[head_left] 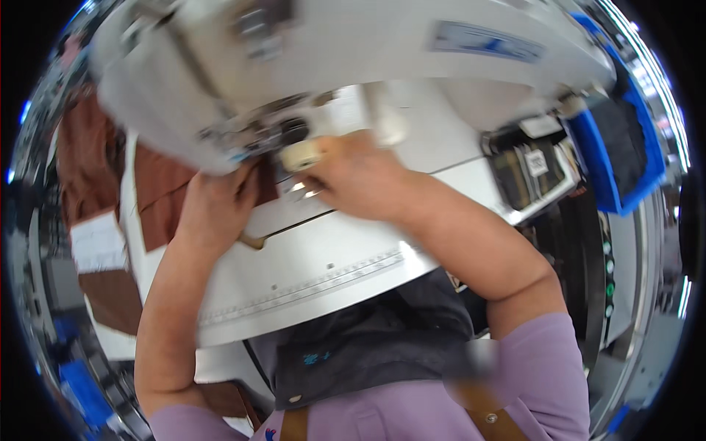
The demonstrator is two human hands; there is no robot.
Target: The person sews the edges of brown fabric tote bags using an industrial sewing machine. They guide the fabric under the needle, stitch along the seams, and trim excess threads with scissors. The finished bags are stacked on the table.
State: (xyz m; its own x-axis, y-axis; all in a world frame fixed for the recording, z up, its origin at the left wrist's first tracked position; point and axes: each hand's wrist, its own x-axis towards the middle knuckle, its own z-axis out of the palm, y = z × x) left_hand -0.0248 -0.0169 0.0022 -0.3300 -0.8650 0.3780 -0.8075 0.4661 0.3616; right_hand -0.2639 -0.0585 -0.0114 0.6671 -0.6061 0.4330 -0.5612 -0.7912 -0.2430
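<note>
A white sewing machine (353, 44) fills the top of the view, its head above a white table. Under and beside that head lies a piece of reddish-brown fabric (158, 202). My left hand (213, 202) is on the fabric close to the needle area, fingers bent and closed on its edge. Just to its right is my right hand (357, 173), closed, with shiny metal (303, 191) showing below its fingers. A cream rounded piece (300, 155) sits at its fingertips. Blur hides what this hand holds. A small brass-coloured piece (252, 241) lies near my left wrist.
More brown fabric (88, 162) with a white paper (98, 242) hangs at the left. A ruler strip (309, 285) runs along the table's front edge. On the right are a dark tray of small items (526, 173) and a blue bin (599, 162) holding dark cloth.
</note>
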